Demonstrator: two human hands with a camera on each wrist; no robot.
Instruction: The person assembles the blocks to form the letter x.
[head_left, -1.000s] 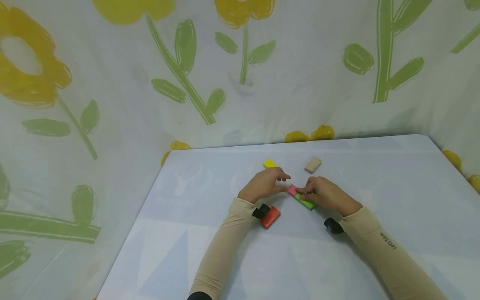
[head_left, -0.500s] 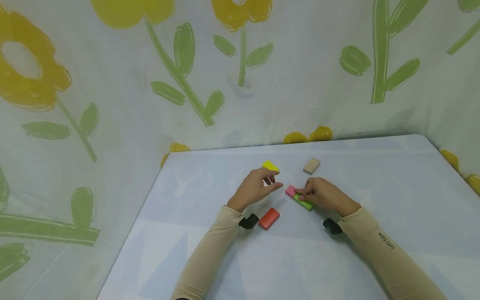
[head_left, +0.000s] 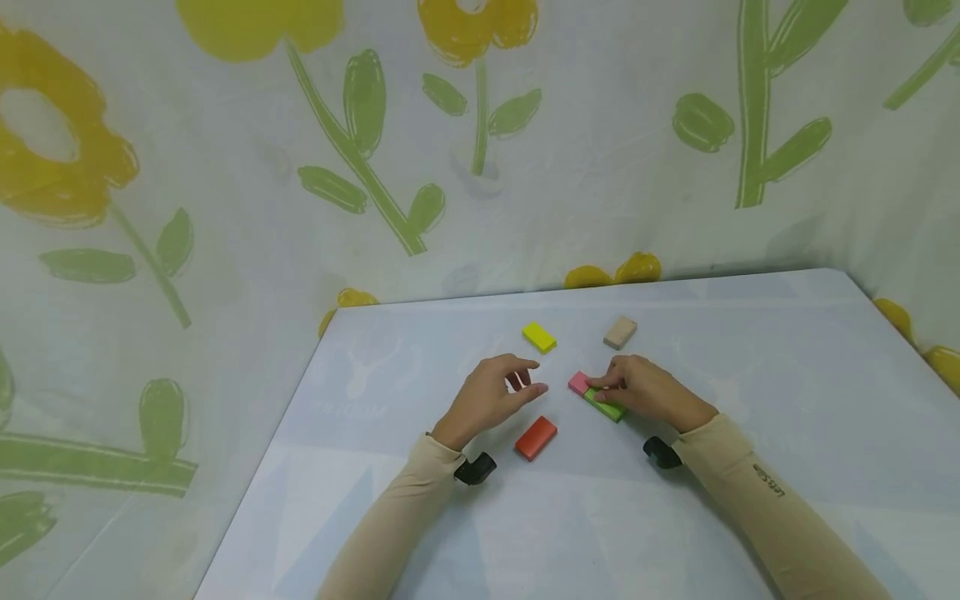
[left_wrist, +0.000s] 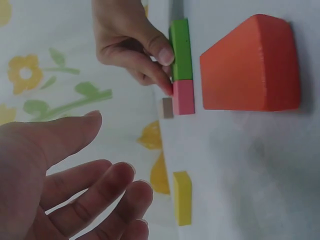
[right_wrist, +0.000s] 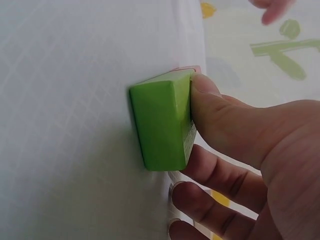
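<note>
A green block and a pink block lie end to end on the table in one line. My right hand is over them. Its thumb is on the green block and its index fingertip is at the pink one; the other fingers curl on the far side, as the right wrist view shows. To the left, my left hand hovers with nothing in it, thumb and fingers spread apart. Nearest that hand is a red block, lying flat close to its wrist. The yellow block lies just beyond its fingers.
A plain wooden block lies farther back, behind the right hand. The white table ends at a flower-patterned curtain at the back and left. Each wrist wears a small black camera.
My left hand has drawn away from the pink block, to the left and nearer, uncovering the yellow and red blocks. The right hand stays on the green and pink blocks.
</note>
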